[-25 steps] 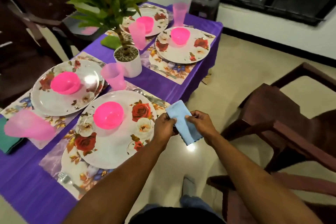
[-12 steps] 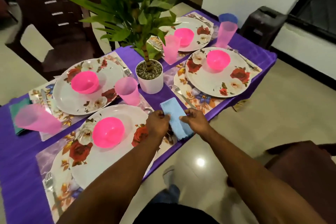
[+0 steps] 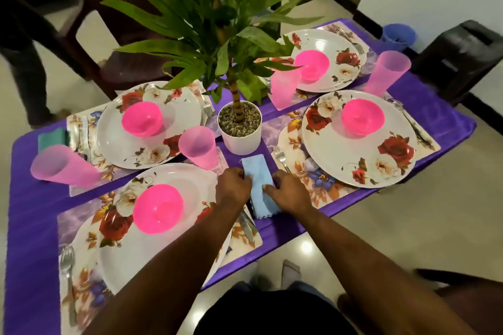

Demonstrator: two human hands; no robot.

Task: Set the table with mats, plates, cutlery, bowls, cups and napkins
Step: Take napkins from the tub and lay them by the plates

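Knife (image 3: 246, 226) half hidden under left hand (image 3: 234, 187); blue napkin (image 3: 260, 185) pinched.

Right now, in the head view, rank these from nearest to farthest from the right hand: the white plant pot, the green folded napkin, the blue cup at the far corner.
From the right hand:
1. White plant pot, just beyond it at the table's middle.
2. Blue cup, far right corner.
3. Green folded napkin, far left edge.

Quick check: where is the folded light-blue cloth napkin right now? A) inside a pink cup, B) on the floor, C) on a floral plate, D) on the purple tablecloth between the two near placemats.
D: the folded light-blue cloth napkin lies on the purple tablecloth below the white plant pot, both hands touching it.
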